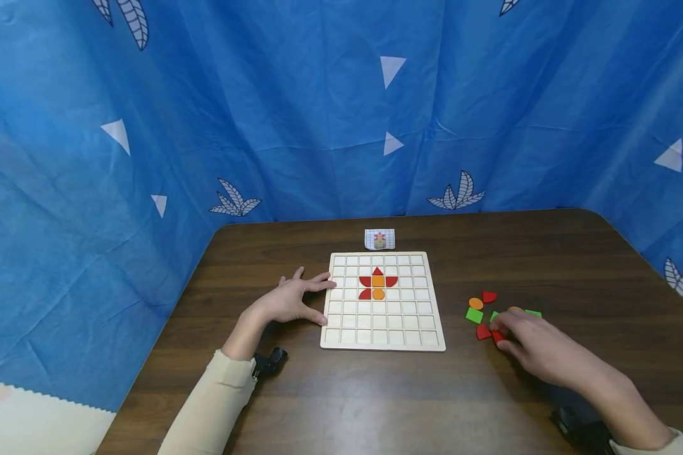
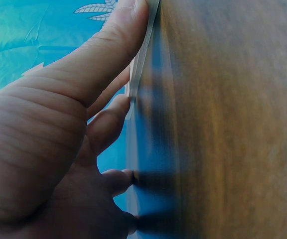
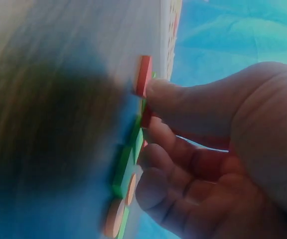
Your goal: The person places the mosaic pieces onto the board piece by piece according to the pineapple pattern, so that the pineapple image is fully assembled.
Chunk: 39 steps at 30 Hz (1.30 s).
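My left hand (image 1: 293, 300) lies at the left edge of a white gridded board (image 1: 401, 339), fingers spread, thumb and fingertips at its rim. On the board are a red triangle (image 1: 377, 272), an orange square (image 1: 378, 281), an orange circle (image 1: 378, 294) and several red quarter-circle pieces (image 1: 391, 280). My right hand (image 1: 546, 344) is over loose pieces on the right, with a red piece (image 1: 498, 337) between thumb and index finger. Beside it lie another red quarter-circle (image 1: 482, 332) and a green square (image 1: 474, 315); some pieces are partly hidden under the fingers.
A small printed pattern card (image 1: 379, 239) lies just behind the board on the dark wooden table (image 1: 341, 404). An orange circle (image 1: 475, 303) and a red quarter-circle (image 1: 489, 296) lie at the back of the loose pieces. A blue curtain (image 1: 341, 114) hangs behind the table.
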### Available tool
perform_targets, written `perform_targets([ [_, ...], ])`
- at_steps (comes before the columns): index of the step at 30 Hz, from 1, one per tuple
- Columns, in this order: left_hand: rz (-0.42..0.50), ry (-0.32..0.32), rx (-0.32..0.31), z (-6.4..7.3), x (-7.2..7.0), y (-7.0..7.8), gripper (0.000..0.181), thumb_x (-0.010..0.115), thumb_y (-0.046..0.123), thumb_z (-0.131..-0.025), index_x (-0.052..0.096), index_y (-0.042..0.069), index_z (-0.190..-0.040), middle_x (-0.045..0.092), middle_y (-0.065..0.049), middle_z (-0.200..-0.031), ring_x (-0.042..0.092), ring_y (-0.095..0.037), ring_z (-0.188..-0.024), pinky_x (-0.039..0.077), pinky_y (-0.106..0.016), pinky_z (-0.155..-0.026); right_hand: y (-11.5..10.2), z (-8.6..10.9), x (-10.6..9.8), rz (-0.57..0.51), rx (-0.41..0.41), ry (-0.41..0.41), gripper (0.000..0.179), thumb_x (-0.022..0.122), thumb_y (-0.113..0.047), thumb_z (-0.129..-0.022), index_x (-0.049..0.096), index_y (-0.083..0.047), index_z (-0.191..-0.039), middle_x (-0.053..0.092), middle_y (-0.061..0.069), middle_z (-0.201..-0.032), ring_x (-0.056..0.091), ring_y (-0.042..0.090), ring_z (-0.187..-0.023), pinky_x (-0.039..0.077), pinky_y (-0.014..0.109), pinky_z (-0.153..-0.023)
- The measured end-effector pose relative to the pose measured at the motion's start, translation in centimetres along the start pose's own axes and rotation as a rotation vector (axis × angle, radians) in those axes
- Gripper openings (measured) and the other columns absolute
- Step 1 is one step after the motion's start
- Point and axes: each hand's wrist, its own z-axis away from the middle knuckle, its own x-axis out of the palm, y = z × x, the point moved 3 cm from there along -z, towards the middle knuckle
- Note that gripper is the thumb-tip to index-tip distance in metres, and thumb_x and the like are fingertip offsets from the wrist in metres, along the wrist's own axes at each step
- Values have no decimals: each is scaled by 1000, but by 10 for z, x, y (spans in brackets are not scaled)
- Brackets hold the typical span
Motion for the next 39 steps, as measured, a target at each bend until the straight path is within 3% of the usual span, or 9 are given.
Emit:
perform_targets([
  [6,4,1,-3,2,-1,1,84,86,49,-79,50,35,-154,28,9,-170,-5,-45,-159,-4,-76,-120,-12,-17,-6,-23,-7,38,25,84,-13,-85,70,-8,-106,66,0,-97,60,14,-85,60,40,-75],
  [15,0,0,11,1,1,0,85,86,48,-79,49,34,-154,28,9,-170,-4,-46,-159,-4,-77,-119,-40,-56,-9,-70,-7,46,19,76,-8,-92,70,-4,-110,65,4,-100,60,17,-88,57,40,-78],
  [39,-1,7,12,0,2,-2,84,85,50,-78,50,36,-153,29,10,-170,-5,-46,-159,-4,-77,-119,-87,-146,14,-157,2,-52,28,76,-12,-93,69,-1,-117,67,8,-103,58,22,-93,56,40,-89],
])
